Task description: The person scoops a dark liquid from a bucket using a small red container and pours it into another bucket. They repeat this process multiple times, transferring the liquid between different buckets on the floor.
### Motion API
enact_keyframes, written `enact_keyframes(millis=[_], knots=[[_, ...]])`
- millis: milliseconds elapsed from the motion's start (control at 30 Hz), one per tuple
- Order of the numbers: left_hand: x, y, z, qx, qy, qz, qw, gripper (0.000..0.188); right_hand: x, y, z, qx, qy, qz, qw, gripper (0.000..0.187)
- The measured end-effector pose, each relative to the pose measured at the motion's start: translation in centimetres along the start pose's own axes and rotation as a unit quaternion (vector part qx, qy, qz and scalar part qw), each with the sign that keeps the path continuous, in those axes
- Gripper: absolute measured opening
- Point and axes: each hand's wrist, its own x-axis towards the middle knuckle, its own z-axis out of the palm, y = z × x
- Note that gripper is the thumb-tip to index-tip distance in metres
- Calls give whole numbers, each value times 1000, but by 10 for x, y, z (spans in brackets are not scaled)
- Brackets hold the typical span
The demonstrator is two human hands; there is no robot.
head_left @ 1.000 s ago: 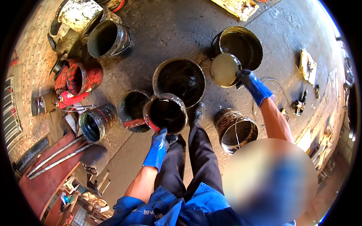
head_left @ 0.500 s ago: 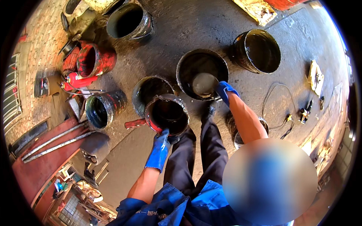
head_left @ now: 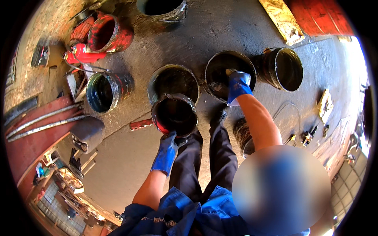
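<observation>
Two hands: the left hand (head_left: 168, 147) has fingers closed on the red container (head_left: 160, 126) at six o'clock; slipping could tip it. The right hand (head_left: 239, 83), at two o'clock's dark bucket (head_left: 214, 71), has grip I cannot tell.

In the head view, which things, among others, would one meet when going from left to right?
Metal poles, bucket with bluish inside, red-marked bucket in the left hand, right hand, rightmost bucket, crumpled pale sheet.

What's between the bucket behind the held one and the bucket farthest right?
Another dark bucket, with the right hand over its mouth, as the head view shows.
</observation>
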Motion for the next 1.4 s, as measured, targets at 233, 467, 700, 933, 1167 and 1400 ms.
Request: enact_keyframes(millis=[233,467,700,933,1167,1400], knots=[[10,17,-34,-54,-11,17,998,29,-32,-39,-2,-32,-56,-22,998,41],[2,30,-57,12,0,50,999,28,-64,-74,1,-198,-120,-96,968,33],[-25,25,-76,6,-35,95,995,31,-102,-87,-11,-236,-139,-151,950,38],[-20,9,-52,-90,-65,86,990,29,-79,-64,-13,-287,-98,-163,939,37],[-17,27,-77,-29,-44,63,997,31,-77,-52,11,-254,-45,-81,963,36],[-2,67,-134,-13,-60,40,997,31,-22,49,37,-136,6,-98,986,22]])
